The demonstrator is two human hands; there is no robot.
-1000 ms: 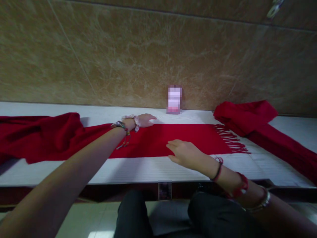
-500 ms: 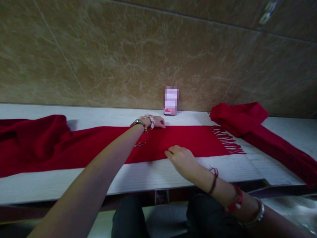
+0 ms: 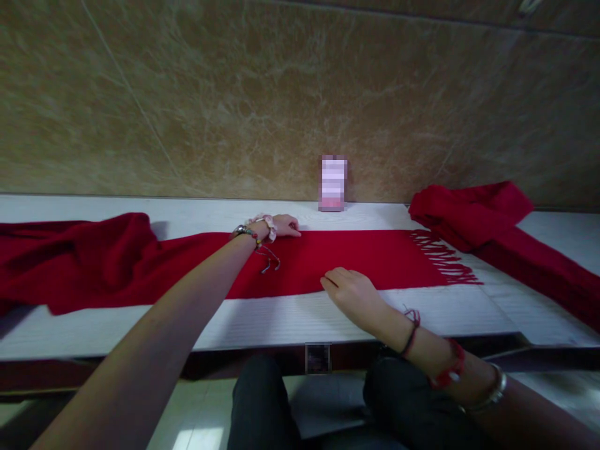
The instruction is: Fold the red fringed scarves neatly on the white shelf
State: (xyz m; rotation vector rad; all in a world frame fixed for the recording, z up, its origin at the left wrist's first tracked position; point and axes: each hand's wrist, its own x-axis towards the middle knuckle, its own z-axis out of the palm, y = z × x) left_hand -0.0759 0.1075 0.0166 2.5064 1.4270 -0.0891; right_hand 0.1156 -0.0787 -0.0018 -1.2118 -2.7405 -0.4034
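Note:
A long red scarf (image 3: 375, 256) lies flat across the white table, its fringe spread toward the right and its left part rumpled into folds. At its far edge my left hand (image 3: 285, 225) is closed, the fingers curled at the fabric's border. My right hand (image 3: 352, 292) rests at the near edge, fingers bent and pressed together on the cloth. The fingertips of both hands are partly hidden, so how much fabric each pinches does not show clearly.
A second bunched red cloth (image 3: 473, 215) lies at the right, close to the fringe. Behind the scarf a phone (image 3: 332, 184) with a lit, blurred screen leans against the brown marbled wall (image 3: 234, 100). The white table (image 3: 281, 319) ends just before my knees.
My left hand has slid left along the scarf's far edge. The right hand stays at about the same spot on the near edge. The whole view has shifted slightly.

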